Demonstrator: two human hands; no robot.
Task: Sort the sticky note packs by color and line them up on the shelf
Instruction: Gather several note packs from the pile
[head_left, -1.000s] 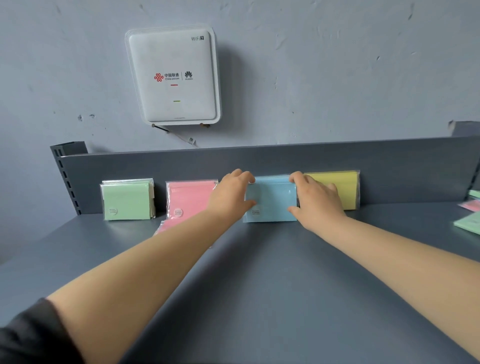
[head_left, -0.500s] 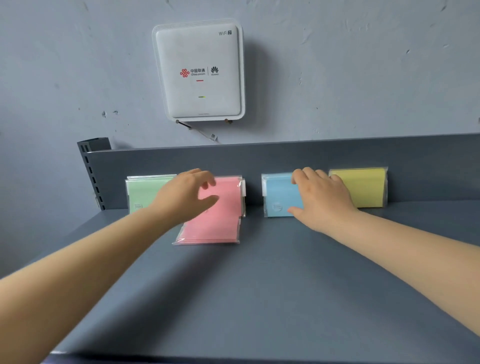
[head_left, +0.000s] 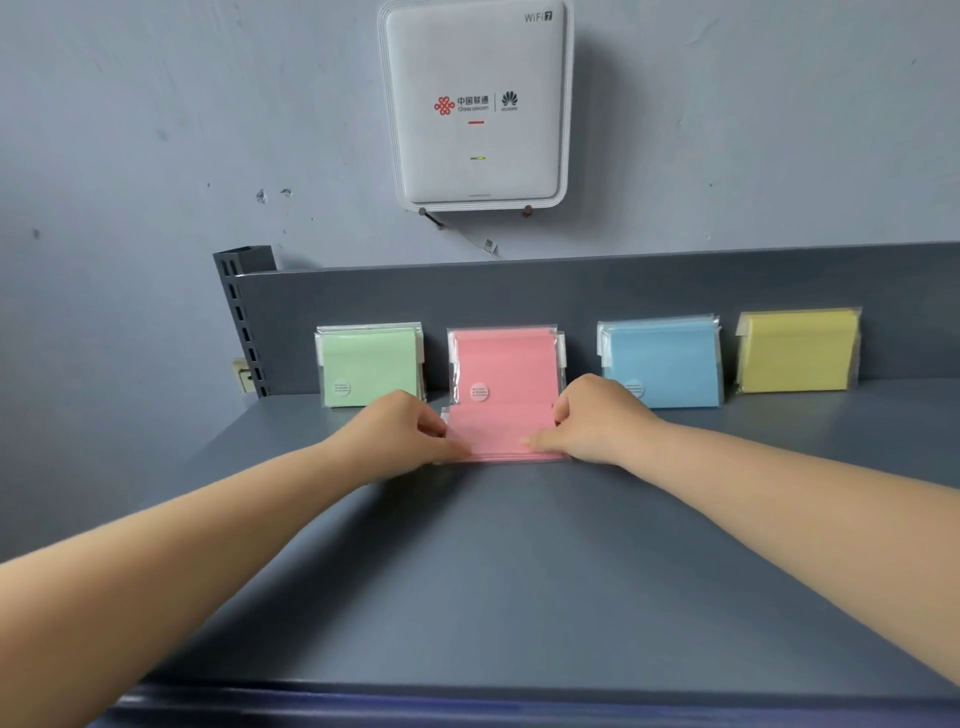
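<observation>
Pink fallen packs (head_left: 501, 434) pinched by left hand (head_left: 400, 434), right hand (head_left: 592, 423); green stack (head_left: 370, 366) beside.

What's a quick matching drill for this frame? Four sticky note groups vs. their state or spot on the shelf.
Things:
1. green packs
2. pink packs
3. blue packs
4. yellow packs

Places/states:
A. far right, leaning on the back panel
B. far left, leaning on the back panel
C. partly behind the right hand
D. some upright, some lying flat between both hands, left hand on one side

Pairs: 1-B, 2-D, 3-C, 4-A
</observation>
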